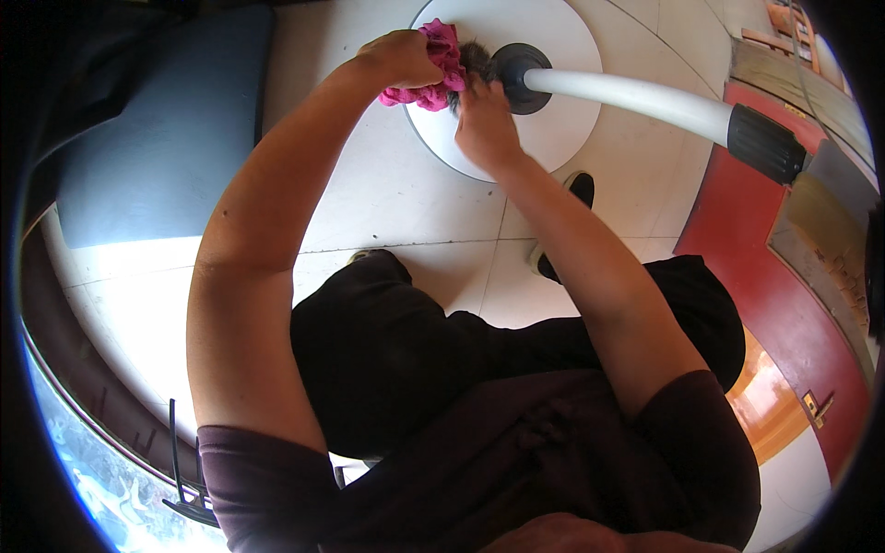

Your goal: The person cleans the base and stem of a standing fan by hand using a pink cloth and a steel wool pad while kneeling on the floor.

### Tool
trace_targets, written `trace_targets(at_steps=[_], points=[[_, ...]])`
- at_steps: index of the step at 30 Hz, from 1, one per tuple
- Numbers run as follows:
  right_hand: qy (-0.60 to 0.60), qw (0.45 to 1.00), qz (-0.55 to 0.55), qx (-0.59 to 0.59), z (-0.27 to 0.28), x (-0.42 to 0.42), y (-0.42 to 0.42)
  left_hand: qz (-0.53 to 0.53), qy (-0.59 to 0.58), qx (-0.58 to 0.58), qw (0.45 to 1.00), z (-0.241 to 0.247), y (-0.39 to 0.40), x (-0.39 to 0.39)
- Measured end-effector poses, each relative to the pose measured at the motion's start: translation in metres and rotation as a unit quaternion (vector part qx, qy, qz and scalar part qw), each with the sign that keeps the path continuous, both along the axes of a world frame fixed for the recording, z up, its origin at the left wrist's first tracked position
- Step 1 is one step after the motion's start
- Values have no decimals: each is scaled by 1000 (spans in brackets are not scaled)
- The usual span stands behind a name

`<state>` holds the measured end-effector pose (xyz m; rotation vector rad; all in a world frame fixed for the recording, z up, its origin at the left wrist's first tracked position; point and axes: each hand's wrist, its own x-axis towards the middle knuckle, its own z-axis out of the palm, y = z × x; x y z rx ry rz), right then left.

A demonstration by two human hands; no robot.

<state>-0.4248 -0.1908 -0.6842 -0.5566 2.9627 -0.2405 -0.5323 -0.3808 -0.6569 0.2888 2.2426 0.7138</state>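
Note:
My left hand [404, 61] grips a crumpled pink cloth [442, 55] over the round white base [560, 41] of a floor stand. Beside the cloth is a dark, furry thing [476, 59], partly covered by my hands; I cannot tell what it is. My right hand [487, 124] has its fingers on the furry thing's near side, slightly blurred. Close to those fingers, a black collar [522, 100] surrounds the foot of the stand's white pole [629, 97]. The pole runs to the right, into a black ribbed sleeve [764, 142].
Pale floor tiles [415, 207] lie beneath the base. A dark blue-grey flat panel [166, 138] stands at left. On the right is a red door [747, 214] with a metal handle [818, 408]. My legs in black trousers [387, 345] are below, near a dark shoe [582, 188].

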Motion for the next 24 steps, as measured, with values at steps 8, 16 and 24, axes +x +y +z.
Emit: trace_targets(at_steps=[8, 16, 24], points=[[22, 994, -1, 107, -9, -47, 16, -24, 10, -31, 999, -5, 7, 11], [32, 996, -39, 71, 0, -71, 21, -43, 6, -34, 998, 7, 13, 11], [36, 999, -24, -4, -10, 10, -20, -55, 16, -54, 997, 6, 5, 9]])
